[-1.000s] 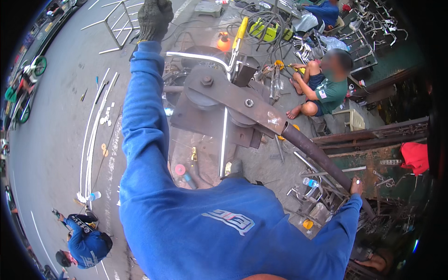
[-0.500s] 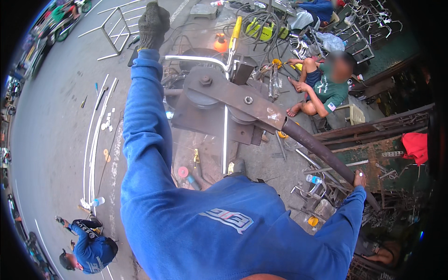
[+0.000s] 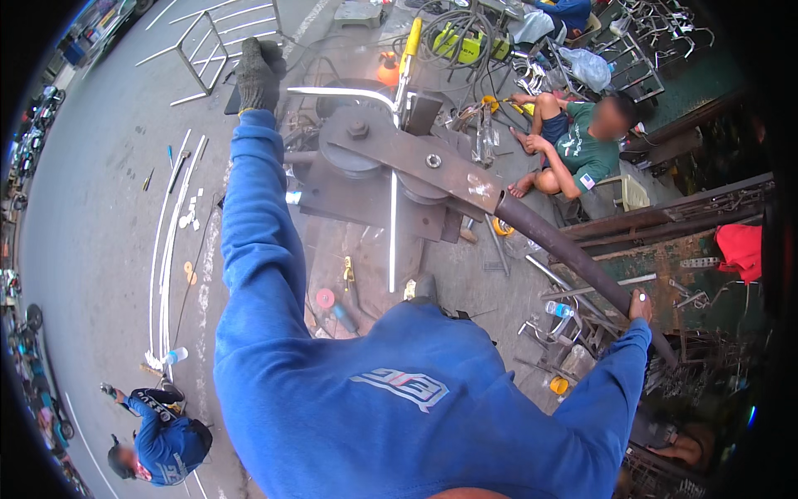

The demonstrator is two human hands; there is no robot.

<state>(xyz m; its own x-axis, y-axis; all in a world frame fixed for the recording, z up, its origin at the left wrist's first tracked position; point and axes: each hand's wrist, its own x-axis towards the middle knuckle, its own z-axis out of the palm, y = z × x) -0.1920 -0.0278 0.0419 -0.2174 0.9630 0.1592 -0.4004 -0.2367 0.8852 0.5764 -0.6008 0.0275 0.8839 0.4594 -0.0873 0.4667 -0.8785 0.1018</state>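
In front of me stands a rusty hand-lever pipe bender with round grooved wheels. A thin, bright metal tube runs through it, straight toward me and curving off to the left on the far side. My bare right hand is wrapped round the bender's long brown pipe handle, near its outer end. My left hand, in a dark knit glove, is closed beside the tube's far left end and looks apart from it; its palm is hidden. A yellow-handled tool stands upright at the bend.
A seated person in a green shirt is at the far right. Another person crouches at lower left. Long tubes lie on the road. Cables and a green machine are beyond the bender. A metal frame stands far left.
My gloved left hand has come down and slightly left, nearer the tube's end. The right hand keeps its grip on the pipe handle. The whole view has shifted a little.
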